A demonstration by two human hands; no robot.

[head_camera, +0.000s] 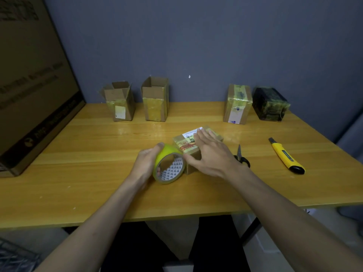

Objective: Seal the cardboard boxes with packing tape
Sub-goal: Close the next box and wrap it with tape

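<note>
The wooden table (98,154) holds two open boxes (119,103) (155,100), two taped boxes (238,105) (270,104), a small box (193,146), scissors (241,157), a yellow knife (285,156) and a big box (29,91).

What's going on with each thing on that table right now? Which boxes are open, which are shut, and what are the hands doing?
Left hand: grips the tape roll.
Right hand: flat, pressing the small box.
Tape roll: held on edge against the small box.
Small box: closed, tape across its top.
Far-left box: open, flaps up.
Second box: open.
Tan box: taped shut.
Black box: taped shut.
Scissors: lying closed.
Utility knife: lying untouched.
</note>
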